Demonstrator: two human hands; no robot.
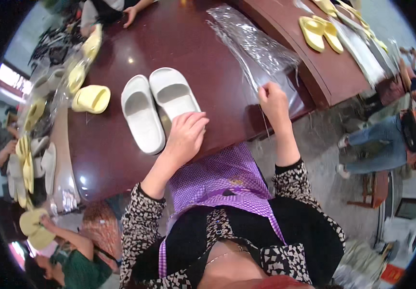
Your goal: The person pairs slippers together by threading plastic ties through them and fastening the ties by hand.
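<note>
White slippers (145, 130) stretch lengthwise toward the frame's upper left from the nearer left hand (187, 135), partly covering one, grip unclear; right hand (274, 102) pinches clear plastic (261, 45).

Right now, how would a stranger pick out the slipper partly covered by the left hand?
On the dark red table, left of the clear plastic wrapping, find the right-hand slipper of the side-by-side pale pair. The left hand hides its heel, while its neighbour shows its heel plainly.
</note>
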